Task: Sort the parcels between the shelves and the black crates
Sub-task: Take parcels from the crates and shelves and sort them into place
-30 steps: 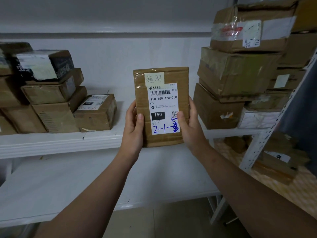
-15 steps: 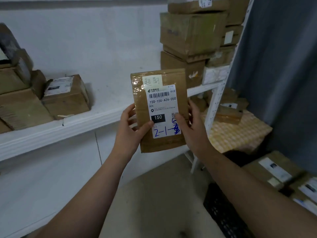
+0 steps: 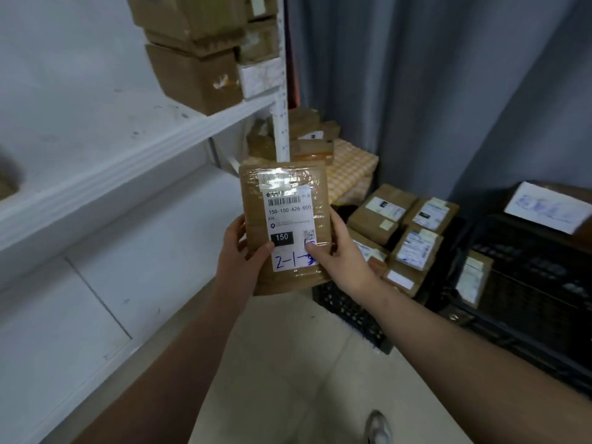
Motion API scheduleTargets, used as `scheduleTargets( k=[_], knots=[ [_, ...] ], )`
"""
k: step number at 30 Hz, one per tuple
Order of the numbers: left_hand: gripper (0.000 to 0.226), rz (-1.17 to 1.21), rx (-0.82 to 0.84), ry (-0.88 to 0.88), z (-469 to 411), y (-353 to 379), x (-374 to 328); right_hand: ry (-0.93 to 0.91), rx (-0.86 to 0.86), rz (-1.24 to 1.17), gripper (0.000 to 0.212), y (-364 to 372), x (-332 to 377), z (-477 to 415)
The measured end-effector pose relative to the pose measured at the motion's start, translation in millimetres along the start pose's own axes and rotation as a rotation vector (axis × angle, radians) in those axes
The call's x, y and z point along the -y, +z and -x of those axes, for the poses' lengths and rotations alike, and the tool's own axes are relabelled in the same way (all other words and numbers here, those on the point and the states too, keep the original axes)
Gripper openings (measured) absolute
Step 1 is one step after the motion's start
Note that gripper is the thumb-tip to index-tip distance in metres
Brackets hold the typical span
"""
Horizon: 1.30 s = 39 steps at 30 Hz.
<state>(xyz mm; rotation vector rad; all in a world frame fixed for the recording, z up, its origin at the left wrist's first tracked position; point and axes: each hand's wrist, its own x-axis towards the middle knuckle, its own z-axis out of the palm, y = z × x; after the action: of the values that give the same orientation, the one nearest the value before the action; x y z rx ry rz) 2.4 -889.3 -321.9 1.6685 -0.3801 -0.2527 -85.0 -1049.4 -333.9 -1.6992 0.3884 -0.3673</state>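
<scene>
Lighting is dim, even and cool in cast, with no hard shadows. A white glare patch sits on the clear tape at the top of the parcel (image 3: 288,213) and washes out the print beneath it; the label lower down reads sharp. The black crates (image 3: 544,283) at right sink into murk, their detail lost. The stacked boxes (image 3: 192,75) at top are soft. The shelf (image 3: 128,168) edge bows from wide-angle distortion. A shoe (image 3: 379,427) at the bottom edge is smeared.

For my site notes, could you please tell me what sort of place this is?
Probably a parcel sorting storeroom: brown cardboard boxes stacked on a white metal shelf, labelled parcels piled in black plastic crates.
</scene>
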Motion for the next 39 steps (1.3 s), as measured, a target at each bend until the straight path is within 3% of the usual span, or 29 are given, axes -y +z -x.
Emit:
scheduleTargets(
  k=[6,14,20,32,39],
  knots=[
    [0.063,0.051,0.214,-0.063,20.1,102.2,1.7,0.067,-0.183,-0.014,0.073,-92.0,-26.5,49.6],
    [0.059,-0.017,0.439,-0.004,69.7,295.6,-8.4,0.19,-0.479,0.029,0.062,-271.9,-71.9,125.1],
    [0.056,-0.086,0.56,-0.012,105.6,414.3,-6.6,0.242,-0.588,0.07,0.062,-383.3,-100.8,165.1],
    [0.042,-0.298,0.817,-0.115,65.7,534.8,20.9,0.478,-0.686,0.041,0.059,-469.6,-181.1,140.1],
    [0.056,-0.409,0.991,-0.248,15.0,603.1,73.7,0.671,-0.709,0.099,0.063,-513.3,-235.2,98.1]
  ],
)
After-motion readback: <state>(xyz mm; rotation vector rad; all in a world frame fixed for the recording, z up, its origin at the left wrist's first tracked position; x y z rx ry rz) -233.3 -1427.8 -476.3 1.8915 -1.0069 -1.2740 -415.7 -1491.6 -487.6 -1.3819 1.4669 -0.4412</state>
